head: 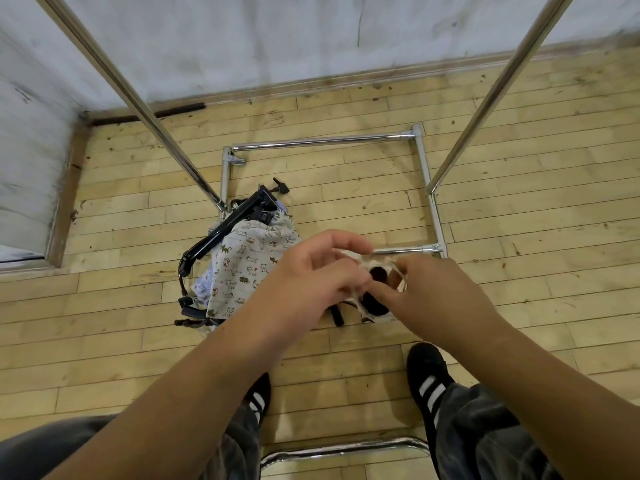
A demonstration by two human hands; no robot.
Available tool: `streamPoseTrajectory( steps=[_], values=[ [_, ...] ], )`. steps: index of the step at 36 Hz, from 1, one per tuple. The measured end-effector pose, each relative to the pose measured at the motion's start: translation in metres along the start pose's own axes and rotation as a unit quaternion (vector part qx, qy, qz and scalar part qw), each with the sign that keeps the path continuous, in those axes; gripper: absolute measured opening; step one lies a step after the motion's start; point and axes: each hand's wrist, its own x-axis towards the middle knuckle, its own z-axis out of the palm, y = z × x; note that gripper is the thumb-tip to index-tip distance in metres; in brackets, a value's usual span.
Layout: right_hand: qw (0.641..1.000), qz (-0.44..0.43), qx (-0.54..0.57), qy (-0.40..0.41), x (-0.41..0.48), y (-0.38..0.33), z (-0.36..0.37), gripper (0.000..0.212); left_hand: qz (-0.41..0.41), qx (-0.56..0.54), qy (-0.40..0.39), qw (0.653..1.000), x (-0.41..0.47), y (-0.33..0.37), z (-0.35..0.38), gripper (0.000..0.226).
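Note:
Both my hands meet in front of me over the wooden floor. My left hand and my right hand pinch a small pale cloth item with dark round patches between their fingertips; much of it is hidden by the fingers. Below and to the left, a cat-print garment lies on the floor on a heap with black clip hangers.
A chrome clothes rack stands around me: its base frame lies on the floor, two uprights rise at left and right, and a curved chrome bar is near my black shoes. A pale wall runs behind.

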Motion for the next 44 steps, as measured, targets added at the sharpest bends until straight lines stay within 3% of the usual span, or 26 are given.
streamPoseTrajectory(
  steps=[5, 9, 13, 19, 23, 28, 31, 36, 41, 44],
  values=[
    [0.992, -0.007, 0.124, 0.003, 0.004, 0.000, -0.010, 0.021, -0.023, 0.050, 0.045, 0.997, 0.007, -0.002, -0.006, 0.026],
    [0.984, -0.041, 0.174, 0.002, 0.004, -0.005, -0.012, 0.022, -0.051, 0.057, 0.066, 0.995, 0.008, -0.004, -0.008, 0.029],
    [0.967, -0.065, 0.242, -0.049, 0.000, -0.015, -0.013, 0.023, -0.048, 0.042, 0.071, 0.995, 0.009, -0.004, -0.009, 0.027],
    [0.975, -0.112, 0.190, -0.033, -0.005, -0.013, -0.007, 0.009, -0.029, 0.031, 0.078, 0.996, 0.009, -0.005, -0.007, 0.024],
    [0.970, -0.128, 0.200, -0.054, -0.007, -0.012, -0.007, 0.011, -0.003, 0.052, 0.053, 0.997, 0.005, -0.002, -0.005, 0.025],
    [0.961, -0.137, 0.240, -0.024, -0.006, -0.013, -0.010, 0.019, 0.027, 0.083, 0.054, 0.995, -0.001, 0.004, 0.000, 0.034],
    [0.966, -0.133, 0.221, -0.026, -0.008, -0.017, -0.008, 0.017, 0.071, 0.132, 0.108, 0.983, 0.001, 0.001, 0.001, 0.034],
    [0.979, -0.118, 0.169, 0.006, -0.012, -0.017, -0.010, 0.028, 0.124, 0.280, 0.130, 0.943, 0.007, -0.011, -0.004, 0.036],
    [0.970, -0.120, 0.211, 0.000, -0.014, -0.021, -0.015, 0.028, 0.063, 0.361, -0.007, 0.930, 0.013, -0.029, -0.012, 0.060],
    [0.949, -0.126, 0.284, -0.049, -0.018, -0.027, -0.020, 0.029, 0.083, 0.380, -0.047, 0.920, 0.012, -0.039, 0.000, 0.055]
  ],
)
